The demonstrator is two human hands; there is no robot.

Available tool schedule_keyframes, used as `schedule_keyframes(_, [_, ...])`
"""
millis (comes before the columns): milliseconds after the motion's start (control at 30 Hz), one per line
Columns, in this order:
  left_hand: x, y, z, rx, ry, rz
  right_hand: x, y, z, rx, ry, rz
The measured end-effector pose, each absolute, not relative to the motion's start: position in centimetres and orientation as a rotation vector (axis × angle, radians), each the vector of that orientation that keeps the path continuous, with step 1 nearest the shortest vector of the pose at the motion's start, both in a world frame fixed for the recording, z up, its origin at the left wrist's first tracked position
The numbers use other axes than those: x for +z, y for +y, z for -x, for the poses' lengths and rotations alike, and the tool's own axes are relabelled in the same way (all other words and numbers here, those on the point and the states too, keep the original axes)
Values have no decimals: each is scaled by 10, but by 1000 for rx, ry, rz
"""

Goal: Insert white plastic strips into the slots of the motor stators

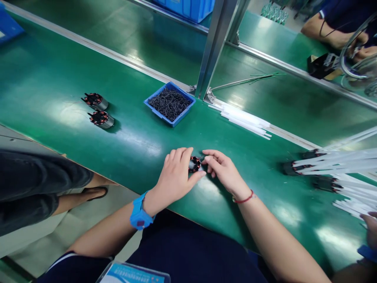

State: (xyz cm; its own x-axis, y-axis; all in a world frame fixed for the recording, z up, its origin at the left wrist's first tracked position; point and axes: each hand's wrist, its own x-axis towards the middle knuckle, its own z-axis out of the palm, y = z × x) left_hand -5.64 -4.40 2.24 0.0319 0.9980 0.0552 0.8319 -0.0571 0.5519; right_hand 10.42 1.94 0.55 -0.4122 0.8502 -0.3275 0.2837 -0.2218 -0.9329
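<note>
My left hand (pixel 179 169), with a blue watch on its wrist, curls around a motor stator (pixel 194 164) with a black rim and copper windings. It rests on or just above the green bench; I cannot tell which. At the stator's right side is my right hand (pixel 219 165), its thumb and forefinger pinched together near the rim. Whatever lies in that pinch is too small to make out. Beyond my hands stands a blue tray (pixel 173 122) filled with short black tubes (pixel 169 103). Two more stators (pixel 101 119) stand to the left, dark wires sticking up.
White tubes (pixel 244 118) lie along the bench's back rail, right of a metal post (pixel 213 51). Stators with long white tubes (pixel 326 163) stand at the right. Another person's hand (pixel 371 228) shows at the right edge; a co-worker's arm (pixel 330 33) is beyond the frame.
</note>
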Motion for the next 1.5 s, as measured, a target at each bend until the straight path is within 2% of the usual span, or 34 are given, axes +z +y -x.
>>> schedule_keyframes(100, [16, -54, 51, 480, 1966, -2006, 4, 25, -103, 2001, -1247, 1290])
schedule_keyframes(267, [8, -53, 50, 480, 1903, -2009, -2, 25, -96, 1983, -1195, 1211])
schedule_keyframes(333, [9, -53, 52, 558, 1785, -2005, 0, 22, -100, 1746, -1445, 1180])
schedule_keyframes(433, [16, -52, 55, 630, 1569, -1966, 10, 16, -117, 1107, -2053, 983])
schedule_keyframes(533, [31, -48, 55, 629, 1401, -1884, 21, 6, -135, 539, -2393, 748])
schedule_keyframes(600, [43, -43, 53, 600, 1336, -1846, 26, -2, -146, 357, -2457, 704])
schedule_keyframes(700, [57, -35, 49, 527, 1264, -1853, 29, -11, -159, 307, -2458, 766])
schedule_keyframes(833, [60, -26, 39, 403, 1226, -1910, 31, -12, -175, 373, -2510, 800])
schedule_keyframes(900, [54, -23, 30, 416, 1259, -1950, 31, -12, -183, 530, -2505, 886])
schedule_keyframes(1033, [38, -19, 5, 536, 1331, -2097, 25, -24, -190, 1003, -2013, 1150])
schedule_keyframes(1233, [26, -27, -24, 511, 1273, -2328, 6, -48, -190, 1363, -1154, 1357])
schedule_keyframes(1500, [36, -34, -28, 419, 1136, -2462, 19, -49, -203, 1706, -841, 1237])
